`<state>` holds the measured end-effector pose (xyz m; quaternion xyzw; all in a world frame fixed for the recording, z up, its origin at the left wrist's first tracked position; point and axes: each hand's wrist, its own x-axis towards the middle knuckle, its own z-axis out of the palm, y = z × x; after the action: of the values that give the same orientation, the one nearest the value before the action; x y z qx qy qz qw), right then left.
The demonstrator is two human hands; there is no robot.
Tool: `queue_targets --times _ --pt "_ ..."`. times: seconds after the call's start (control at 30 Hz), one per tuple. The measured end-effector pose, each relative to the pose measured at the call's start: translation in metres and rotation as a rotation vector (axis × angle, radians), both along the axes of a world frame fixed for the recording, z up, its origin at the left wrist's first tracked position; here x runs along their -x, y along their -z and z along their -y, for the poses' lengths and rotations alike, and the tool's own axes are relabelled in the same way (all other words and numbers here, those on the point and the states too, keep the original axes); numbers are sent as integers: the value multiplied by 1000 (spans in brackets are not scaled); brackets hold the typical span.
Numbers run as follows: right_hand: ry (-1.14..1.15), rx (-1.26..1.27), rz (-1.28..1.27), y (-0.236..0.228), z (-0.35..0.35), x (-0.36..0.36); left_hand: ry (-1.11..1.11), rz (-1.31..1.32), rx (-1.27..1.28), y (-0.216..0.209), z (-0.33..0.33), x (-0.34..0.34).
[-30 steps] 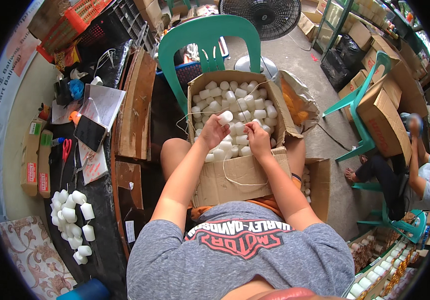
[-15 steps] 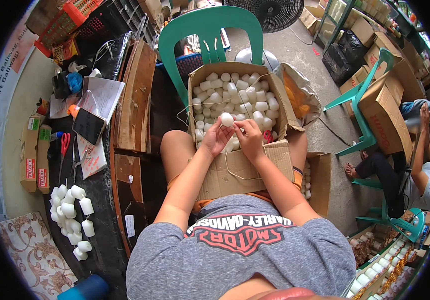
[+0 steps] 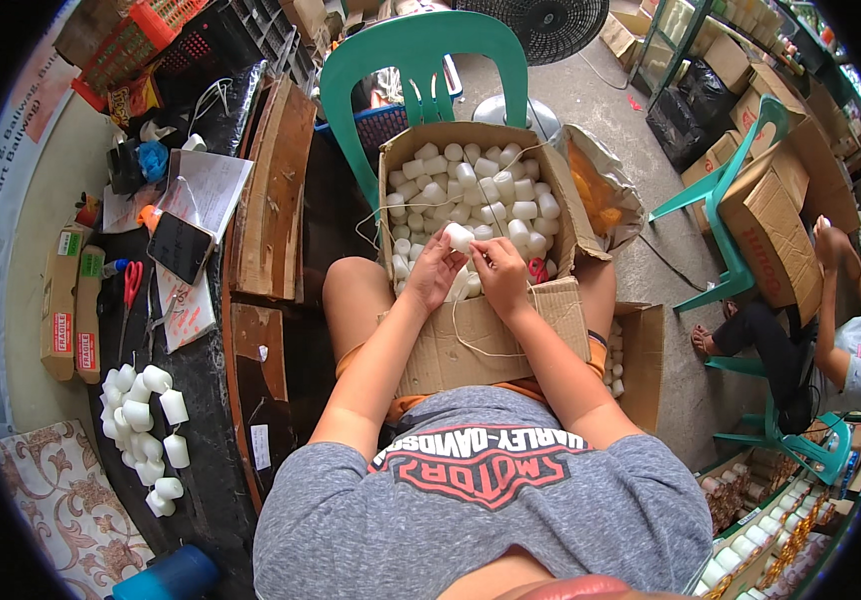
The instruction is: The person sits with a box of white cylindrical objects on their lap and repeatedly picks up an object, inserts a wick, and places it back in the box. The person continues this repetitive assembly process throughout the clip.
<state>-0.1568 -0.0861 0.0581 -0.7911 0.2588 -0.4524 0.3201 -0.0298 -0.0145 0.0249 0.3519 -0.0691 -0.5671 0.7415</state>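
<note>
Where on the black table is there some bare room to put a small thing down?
The strip between the strung white pieces and the wooden side looks bare. It is crowded farther up, around the scissors, papers and phone.

Heather-grey, short-sleeved fabric T-shirt, as I view it remotely on the wearer; its chest bears a wide printed emblem, with white block lettering on black and angular red outlines. Below the hem, I observe orange cloth shorts. The left hand, right hand and both forearms are bare.
</note>
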Motion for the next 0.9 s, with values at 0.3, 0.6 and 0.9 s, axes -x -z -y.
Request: queue_targets --times 0.3,0.6,0.9 --pt "51 -83 -54 6 0 0 -10 78 -31 -3 1 3" --pt "38 -172 -84 6 2 -1 -38 160 -75 2 2 6" --pt "-5 -243 -42 13 4 -2 20 112 -77 3 0 0"
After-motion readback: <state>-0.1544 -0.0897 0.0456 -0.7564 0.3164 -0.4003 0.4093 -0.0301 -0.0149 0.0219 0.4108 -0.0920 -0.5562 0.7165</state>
